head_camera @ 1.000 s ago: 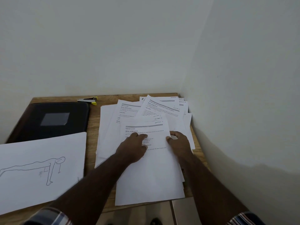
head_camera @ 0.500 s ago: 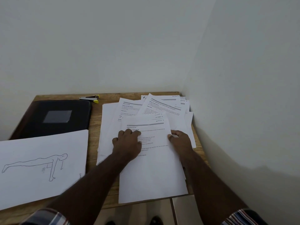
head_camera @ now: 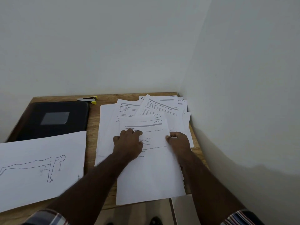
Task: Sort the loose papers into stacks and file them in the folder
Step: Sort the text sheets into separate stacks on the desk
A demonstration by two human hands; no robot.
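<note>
Hands (head_camera: 129, 144) (head_camera: 178, 143) rest on papers (head_camera: 152, 172)

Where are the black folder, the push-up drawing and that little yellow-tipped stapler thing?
black folder (head_camera: 53, 120), head view, cover middle.
push-up drawing (head_camera: 40, 168), head view, sheet middle.
yellow-tipped tool (head_camera: 88, 100), head view, its body.

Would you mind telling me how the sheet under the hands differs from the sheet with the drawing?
The top sheet carries printed text; the drawing sheet shows a push-up figure. The top sheet lies on the loose pile and overhangs the desk edge; the drawing sheet lies alone at left, untouched. Both are white.
</note>
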